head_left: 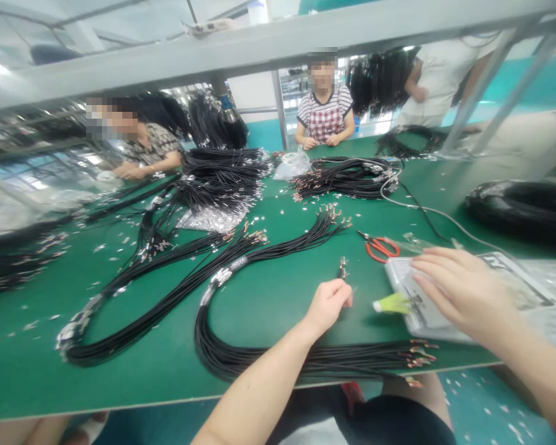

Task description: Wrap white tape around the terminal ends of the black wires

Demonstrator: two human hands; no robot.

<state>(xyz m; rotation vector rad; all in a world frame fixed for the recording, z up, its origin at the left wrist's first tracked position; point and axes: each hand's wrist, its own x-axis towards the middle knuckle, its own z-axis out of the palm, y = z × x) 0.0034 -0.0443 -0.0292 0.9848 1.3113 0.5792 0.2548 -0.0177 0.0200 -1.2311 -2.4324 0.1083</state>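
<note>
Head view: left hand [327, 306] curled into a loose pinch, hold unclear, with a black wire's crimped metal terminal [341, 269] just off the fingertips at 1 o'clock. Right hand [466, 290] open, fingers spread above a grey plastic tray [401, 275], red-handled scissors [379, 247] at 10 o'clock.

Bare hands [327, 306], bare forearms [254, 389], black shorts [398, 423], bare knee [419, 392]

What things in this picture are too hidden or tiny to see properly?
Head view:
- Tiny metal-tipped piece above the left hand: too small to identify.
- Yellow-green object: blurred, kind unclear.
- Label on the clear packet: blurred, partly covered by the right hand.
- Black coil: cut off by the right edge.
</note>
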